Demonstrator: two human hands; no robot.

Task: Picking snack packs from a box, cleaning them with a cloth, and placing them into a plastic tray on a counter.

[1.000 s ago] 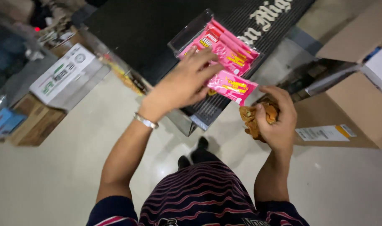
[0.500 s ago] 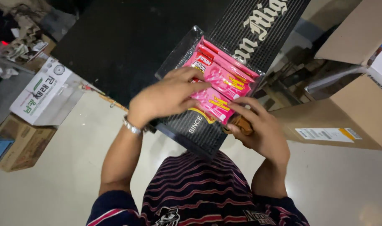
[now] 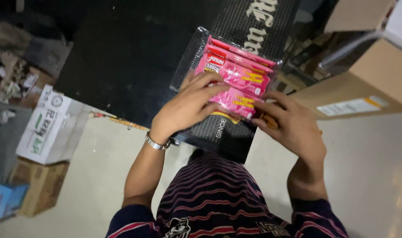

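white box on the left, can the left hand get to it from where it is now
Probably not without shifting: the left hand rests on the pink packets, and the white box stands well off on the floor, though nothing blocks the way.
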